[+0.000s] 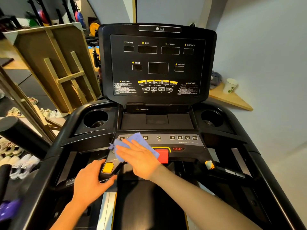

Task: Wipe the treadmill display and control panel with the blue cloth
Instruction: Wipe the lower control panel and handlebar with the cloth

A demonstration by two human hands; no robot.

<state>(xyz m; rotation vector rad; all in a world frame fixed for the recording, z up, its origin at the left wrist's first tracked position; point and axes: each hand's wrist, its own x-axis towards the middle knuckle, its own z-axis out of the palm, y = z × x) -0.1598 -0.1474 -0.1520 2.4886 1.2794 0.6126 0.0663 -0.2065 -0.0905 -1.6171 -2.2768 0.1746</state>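
Note:
The black treadmill display point(157, 63) stands upright ahead, its readout windows dark. Below it runs the grey control panel point(182, 140) with numbered buttons, a fan key and a red stop button point(163, 155). The blue cloth point(134, 140) lies on the panel's left half, covering some numbered buttons. My right hand point(141, 156) presses flat on the cloth with fingers spread, pointing up and left. My left hand point(93, 181) grips the left handlebar stub point(108, 170), just beside its yellow button point(108, 167).
Cup holders point(96, 120) point(211, 119) flank a recessed tray. A paper cup point(230, 85) stands on a wooden corner shelf at right. Wooden frames point(54, 67) lean at left, with shoes on the floor below. A black padded bar point(20, 131) juts in from the left.

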